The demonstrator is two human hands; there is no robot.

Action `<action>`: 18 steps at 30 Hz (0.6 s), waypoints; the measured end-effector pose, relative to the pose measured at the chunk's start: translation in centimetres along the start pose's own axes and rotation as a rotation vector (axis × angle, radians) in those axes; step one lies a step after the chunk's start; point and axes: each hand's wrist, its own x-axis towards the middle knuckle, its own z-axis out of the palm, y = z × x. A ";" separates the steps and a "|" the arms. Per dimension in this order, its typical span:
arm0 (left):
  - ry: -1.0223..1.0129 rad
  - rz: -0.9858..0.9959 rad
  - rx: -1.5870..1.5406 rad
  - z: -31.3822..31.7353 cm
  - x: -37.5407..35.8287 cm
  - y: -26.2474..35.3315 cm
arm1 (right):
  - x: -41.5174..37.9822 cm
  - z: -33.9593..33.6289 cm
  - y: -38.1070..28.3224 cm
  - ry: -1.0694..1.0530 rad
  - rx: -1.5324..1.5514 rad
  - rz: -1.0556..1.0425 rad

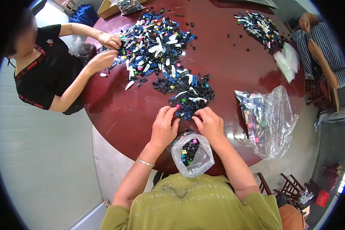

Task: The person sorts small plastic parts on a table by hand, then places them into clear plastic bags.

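heap of small dark clips (183, 94) sits mid-frame on the counter (120, 101), w/ a few green, pink, yellow & white bits mixed in. left hand (165, 127) is at its near l. edge, fingers curved, thumb apart from them, fingertips next to a pink clip (178, 106). right hand (210, 125) is at near r. edge, fingers bent, thumb close to index; can't tell if it pinches a clip. btwn the forearms, just below the hands, an open plastic bag (201, 163) w/ black clips + a few coloured ones inside. silver bangle (146, 162) on l. wrist; olive top (191, 203) at bottom ctr.

big mixed pile (151, 44), white, blue & black pcs, joins the heap toward upper ctr. co-worker in black top (46, 71), upper left, has both hands at its l. edge. clear bag (278, 126) w/ mixed clips lies r. of ctr. smaller pile (261, 30) upper right, stack of clear bags (287, 63) near it; co-worker in stripes (331, 42) at far r. dark wooden stools (289, 188) lower right, blue umbrella (82, 15) upper left.
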 end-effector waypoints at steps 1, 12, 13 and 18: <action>0.009 0.007 0.013 0.0 -0.1 -0.2 | 0.0 -0.1 0.1 -0.006 0.025 0.019; -0.021 0.173 0.127 0.4 0.6 0.9 | 0.0 -8.0 -4.1 -0.171 0.916 0.306; -0.026 0.188 0.139 0.4 0.8 0.9 | -0.2 -9.2 -4.8 -0.241 0.912 0.181; -0.003 0.199 0.186 0.6 1.4 0.8 | 0.1 -9.1 -4.9 -0.225 0.699 0.034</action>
